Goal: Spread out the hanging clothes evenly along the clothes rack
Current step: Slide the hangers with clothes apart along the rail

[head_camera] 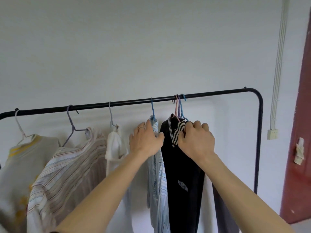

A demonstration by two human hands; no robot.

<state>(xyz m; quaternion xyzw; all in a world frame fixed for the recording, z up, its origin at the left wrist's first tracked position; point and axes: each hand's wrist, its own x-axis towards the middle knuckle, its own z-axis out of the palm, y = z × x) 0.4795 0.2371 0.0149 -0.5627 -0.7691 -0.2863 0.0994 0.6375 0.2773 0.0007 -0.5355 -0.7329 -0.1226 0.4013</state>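
Note:
A black clothes rack (127, 103) runs across the view with several garments on hangers. From the left hang a cream top with yellow trim (21, 158), a striped shirt (70, 167), a white garment (115, 145), a light blue striped shirt (157, 175) and a black top with a striped collar (181, 174). Three hangers (179, 106) bunch together above the black top. My left hand (145, 140) grips the shoulder of the blue striped shirt. My right hand (196, 138) pinches the striped collar of the black top. A darker garment behind the black top is mostly hidden.
The rack's right upright (259, 140) stands past a stretch of bare bar. A white wall lies behind. A dark red door (301, 140) is at the far right, with a cable duct and socket box (272, 134) beside it.

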